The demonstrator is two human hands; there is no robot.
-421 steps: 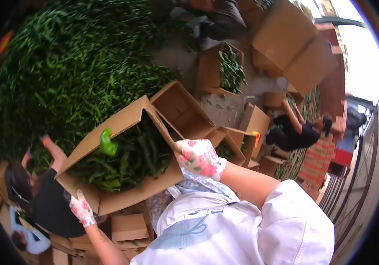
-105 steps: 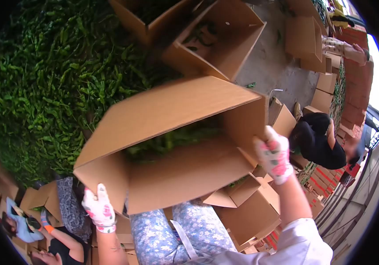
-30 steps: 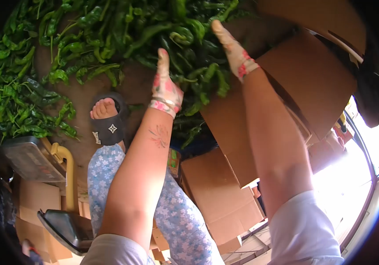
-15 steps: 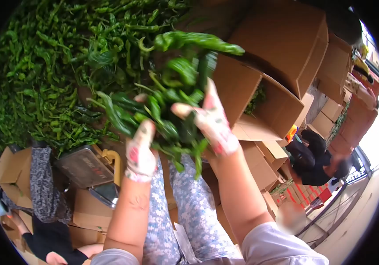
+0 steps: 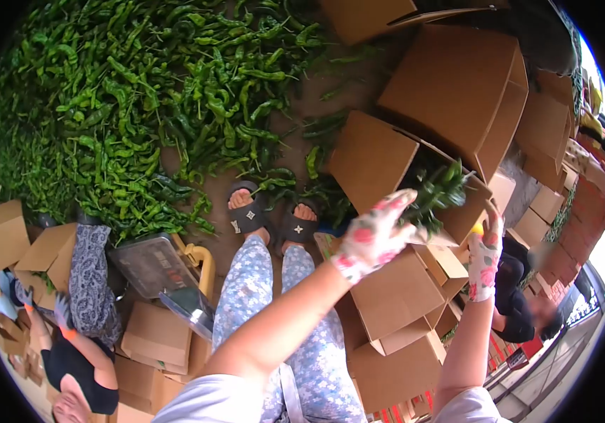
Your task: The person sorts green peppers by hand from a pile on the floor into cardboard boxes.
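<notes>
Both gloved hands are raised over an open cardboard box [image 5: 415, 176] standing on the ground just right of the person's sandalled feet [image 5: 272, 220], with a bunch of green peppers [image 5: 443, 192] at its mouth between them. The left hand [image 5: 371, 238] is held flat, its fingers [image 5: 394, 206] stretched out and spread, touching the near side of the bunch; it looks placed to steer the peppers in rather than grip them. The right hand [image 5: 484, 257] stands upright at the far side of the opening, fingers extended; whether it pinches anything I cannot tell. The gloves are pale fabric printed with pink flowers. The peppers are long, thin, glossy and curled, so they tangle and come up as a clump. A great heap of peppers [image 5: 133, 99] covers the ground ahead, well within reach. Plain brown boxes [image 5: 457, 84], flaps loose, are stacked around. A scale [image 5: 151, 264] with a clear cover sits by the left leg, and another person [image 5: 77, 352] crouches at lower left.
</notes>
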